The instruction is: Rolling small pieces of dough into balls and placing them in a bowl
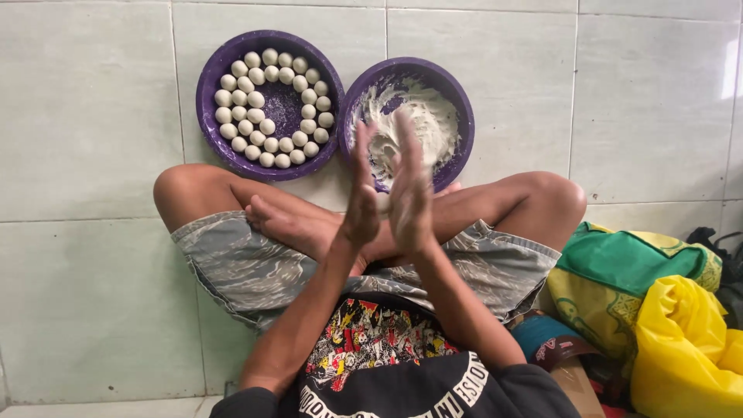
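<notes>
Your left hand and right hand press flat together around one dough piece, above the second of two purple bowls; the first bowl holds roughly thirty-five balls.

glossy plastic bowls, floury dough, glazed tiles

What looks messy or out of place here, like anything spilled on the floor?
Nothing stands out. The dough balls lie in neat rings inside the left purple bowl, and the flour stays inside the right purple bowl. The left hand and right hand are pressed palm to palm, dusted white.
</notes>
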